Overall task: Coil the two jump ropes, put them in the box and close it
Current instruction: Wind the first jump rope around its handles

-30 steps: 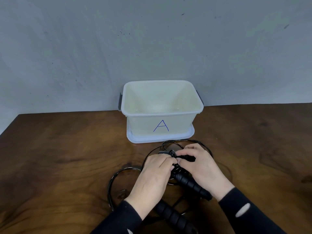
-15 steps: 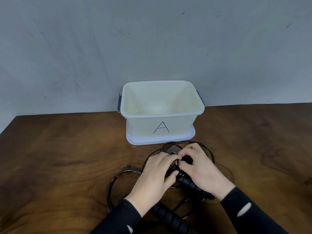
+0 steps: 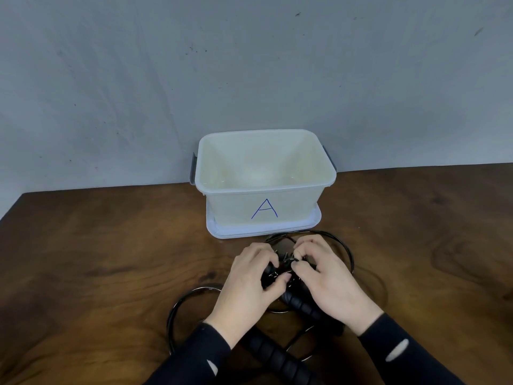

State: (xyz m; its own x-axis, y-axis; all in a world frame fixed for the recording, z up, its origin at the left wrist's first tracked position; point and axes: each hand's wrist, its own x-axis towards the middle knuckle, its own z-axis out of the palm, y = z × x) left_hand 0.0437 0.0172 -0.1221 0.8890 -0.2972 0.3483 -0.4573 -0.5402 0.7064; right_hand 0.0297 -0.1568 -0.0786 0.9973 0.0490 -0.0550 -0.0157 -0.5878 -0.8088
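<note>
Fingers (image 3: 273, 266) of both hands pinch the rope bundle (image 3: 286, 269); handle (image 3: 301, 304) points toward the near right.

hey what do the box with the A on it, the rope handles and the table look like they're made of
Box: translucent milky plastic, likely; the wall looks see-through and glossy.
Handles: probably ribbed black foam or rubber, matte.
Table: dark wood or wood veneer, with visible grain and a soft sheen.

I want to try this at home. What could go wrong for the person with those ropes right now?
The black rope loops spread wide on the table and look springy; if the left hand or right hand lets go, the coil may pop open. Two handles lie crossed by the wrists, so the ropes could tangle. The box stands on its lid, which must come out first.
</note>
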